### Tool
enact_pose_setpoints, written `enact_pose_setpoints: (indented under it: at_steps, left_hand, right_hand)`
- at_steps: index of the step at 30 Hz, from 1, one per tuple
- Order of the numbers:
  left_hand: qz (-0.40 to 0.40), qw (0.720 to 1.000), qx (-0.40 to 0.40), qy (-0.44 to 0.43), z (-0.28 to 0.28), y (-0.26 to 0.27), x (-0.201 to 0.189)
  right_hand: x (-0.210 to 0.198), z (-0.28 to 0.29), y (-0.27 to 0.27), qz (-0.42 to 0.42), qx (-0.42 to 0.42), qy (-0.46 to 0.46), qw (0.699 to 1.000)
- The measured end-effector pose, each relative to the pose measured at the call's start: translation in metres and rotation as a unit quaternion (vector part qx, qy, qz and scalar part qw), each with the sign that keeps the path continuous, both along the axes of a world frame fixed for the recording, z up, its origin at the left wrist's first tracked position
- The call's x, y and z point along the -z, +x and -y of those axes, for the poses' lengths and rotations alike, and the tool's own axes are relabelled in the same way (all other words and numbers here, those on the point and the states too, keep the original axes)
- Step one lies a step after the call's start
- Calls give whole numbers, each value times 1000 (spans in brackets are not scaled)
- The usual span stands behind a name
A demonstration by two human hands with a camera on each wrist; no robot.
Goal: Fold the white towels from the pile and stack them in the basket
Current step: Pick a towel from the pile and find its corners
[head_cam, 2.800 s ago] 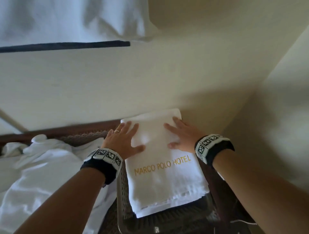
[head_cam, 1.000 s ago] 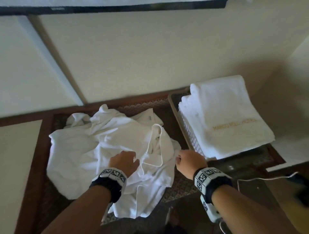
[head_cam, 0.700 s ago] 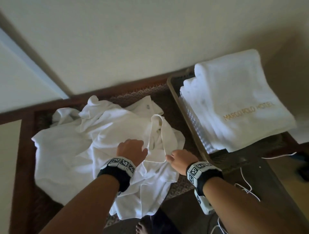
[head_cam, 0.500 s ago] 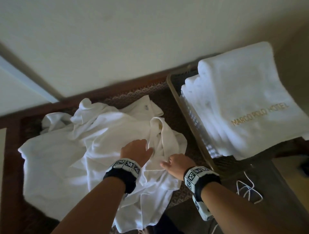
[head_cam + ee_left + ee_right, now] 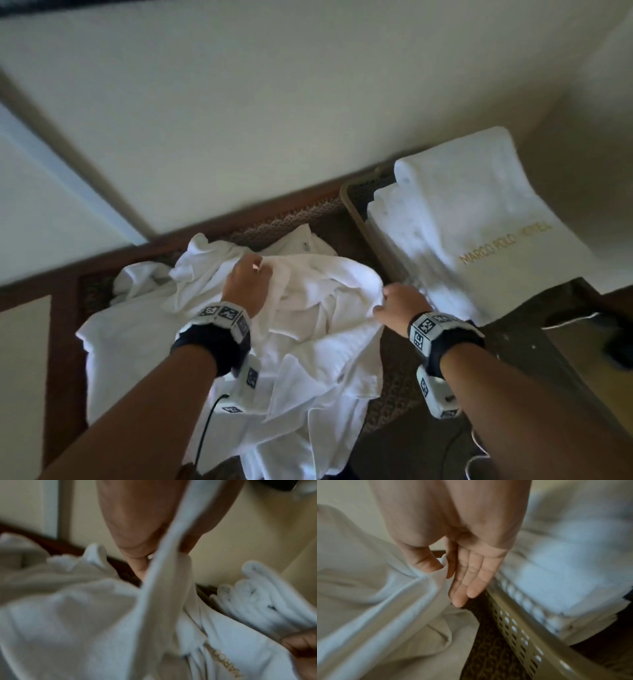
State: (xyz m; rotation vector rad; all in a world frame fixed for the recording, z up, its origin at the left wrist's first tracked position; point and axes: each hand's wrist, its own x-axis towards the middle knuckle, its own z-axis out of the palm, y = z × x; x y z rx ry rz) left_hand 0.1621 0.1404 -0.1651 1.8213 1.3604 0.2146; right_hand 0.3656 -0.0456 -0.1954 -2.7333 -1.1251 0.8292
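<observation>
Towel (image 5: 318,308) lies crumpled atop the pile (image 5: 144,342) on the tabletop (image 5: 65,342), beside the basket (image 5: 518,626) of folded towels (image 5: 479,219). Left hand (image 5: 247,284) grips a raised edge strip; right hand (image 5: 399,306) pinches a hem between thumb and forefinger, other fingers straight. Advice: find two neighbouring corners, lift clear, spread taut before folding.

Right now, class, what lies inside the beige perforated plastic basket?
A stack of folded white towels fills the beige perforated plastic basket, the top one lettered in gold. The basket's floor is covered.
</observation>
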Motion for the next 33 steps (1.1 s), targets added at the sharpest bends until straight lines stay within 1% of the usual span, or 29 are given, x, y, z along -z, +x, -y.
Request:
enact_pose_setpoints:
  at_steps: [2, 6, 8, 10, 12, 16, 18, 20, 22, 24, 26, 28, 29, 30, 32, 33]
  left_hand:
    - [24, 999, 12, 26, -7, -20, -35]
    - [62, 991, 70, 92, -10, -75, -108]
    - [74, 987, 78, 122, -5, -108, -144]
    - [89, 978, 79, 170, 1, -145, -179]
    - [100, 968, 70, 218, 7, -186, -214]
    - [103, 952, 42, 285, 18, -263, -280]
    - [102, 941, 2, 322, 26, -299, -313]
    - [97, 928, -40, 357, 33, -333, -344]
    - [87, 909, -85, 398, 40, -363, -375]
    - [70, 891, -128, 429, 49, -389, -400]
    - [24, 875, -168, 453, 61, -411, -415]
    - [-35, 860, -173, 478, 73, -421, -417]
    - [-41, 861, -150, 484, 81, -419, -415]
    - [-19, 873, -105, 475, 90, -411, -410]
    - [68, 916, 21, 394, 114, -385, -398]
    - [106, 928, 65, 351, 128, -369, -392]
  right_hand:
    - [-28, 3, -10, 25, 26, 28, 999]
    - [-86, 16, -47, 65, 87, 93, 990]
    - [-113, 24, -68, 88, 109, 125, 982]
    - [-143, 31, -90, 118, 122, 157, 973]
    - [-172, 36, -112, 138, 128, 190, 964]
    - [-236, 44, -157, 158, 129, 244, 948]
    - [-269, 44, -180, 161, 122, 270, 942]
    - [-299, 40, -204, 149, 111, 318, 929]
    - [-326, 34, -229, 131, 92, 371, 915]
    - [-353, 27, -255, 112, 51, 419, 900]
    - [-380, 21, -281, 113, -20, 447, 887]
    - [-406, 22, -310, 128, -86, 470, 869]
    - [-418, 24, -323, 133, -119, 485, 856]
    - [-428, 26, -336, 132, -151, 497, 844]
    - [-445, 31, -358, 128, -218, 509, 823]
    - [-450, 34, -368, 127, -250, 511, 812]
